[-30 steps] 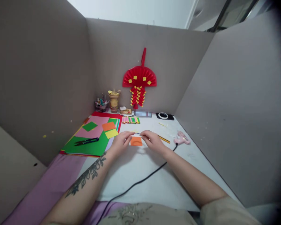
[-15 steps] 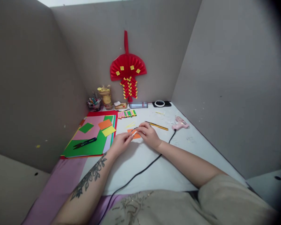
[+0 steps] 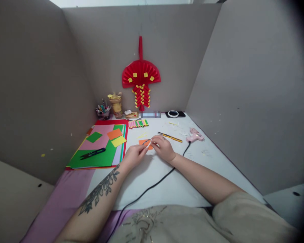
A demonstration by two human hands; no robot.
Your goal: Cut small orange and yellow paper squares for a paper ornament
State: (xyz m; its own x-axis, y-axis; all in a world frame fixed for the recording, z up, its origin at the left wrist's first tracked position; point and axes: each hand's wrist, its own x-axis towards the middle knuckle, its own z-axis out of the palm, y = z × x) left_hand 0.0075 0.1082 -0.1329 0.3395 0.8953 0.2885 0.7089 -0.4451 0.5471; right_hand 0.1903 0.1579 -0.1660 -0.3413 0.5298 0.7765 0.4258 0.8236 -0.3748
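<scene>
Between my left hand (image 3: pixel 136 153) and my right hand (image 3: pixel 163 147), a thin white strip (image 3: pixel 148 144) is held at a slant, too small to tell its kind. The fingers of both hands are closed on it in a pinch. Just behind the fingertips is an orange paper piece (image 3: pixel 143 142), partly hidden by the hands. A small dark, thin shape shows by the fingers. Thin yellow strips (image 3: pixel 142 136) lie beyond. Farther back sits a row of pink, green and yellow paper rolls (image 3: pixel 138 124).
At left are stacked coloured sheets (image 3: pixel 96 161) with black thread snips (image 3: pixel 92 154) on top. A yellow pencil (image 3: pixel 171 137) and a pink glue gun (image 3: pixel 195 135) lie right; its black cord (image 3: pixel 147 190) crosses the table. A red fan decoration (image 3: pixel 141 76) hangs on the back panel.
My right fingers have shifted slightly, and more of the white strip now shows between my hands, tilted more steeply. The whole view has moved a little; the other things stay put.
</scene>
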